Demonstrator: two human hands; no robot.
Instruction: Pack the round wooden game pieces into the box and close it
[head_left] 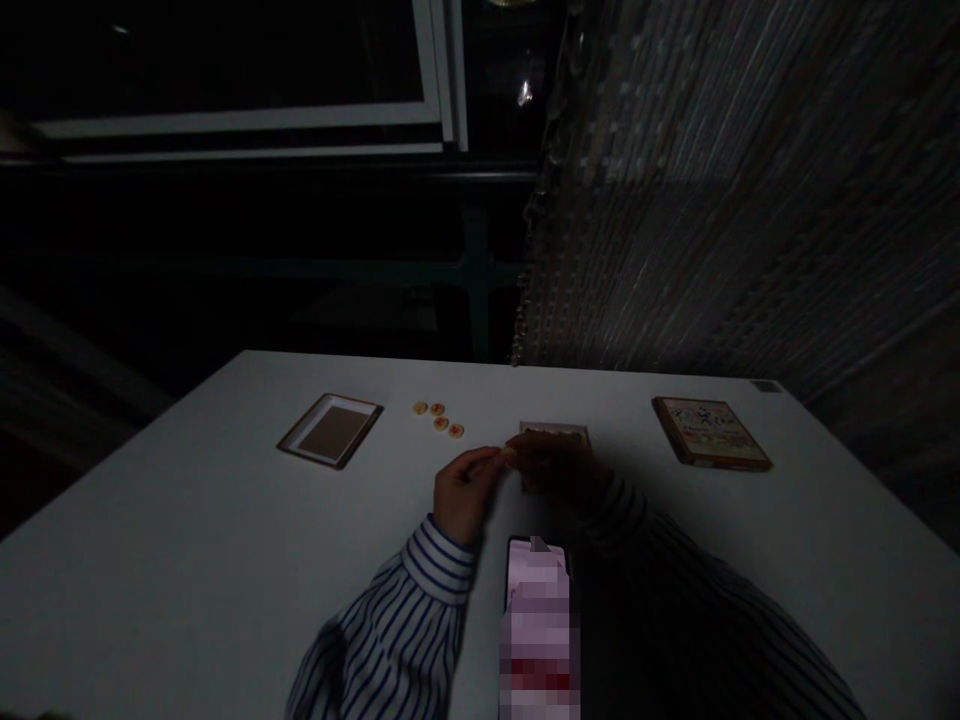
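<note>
Your hands meet at the middle of the smooth white table [187,560].
Your left hand [463,490] curls, its fingertips pinched on a small round disc [509,456] that is pale and flat. Your right hand [559,465] sits in shadow just beside it, over a shallow square tray [555,431]; its grip is too dark to tell. Four matching discs [439,418] lie nearby.

we see a small round yellowish piece [509,456] pinched in our left hand [461,490], just beside a shallow box [555,431].
</note>
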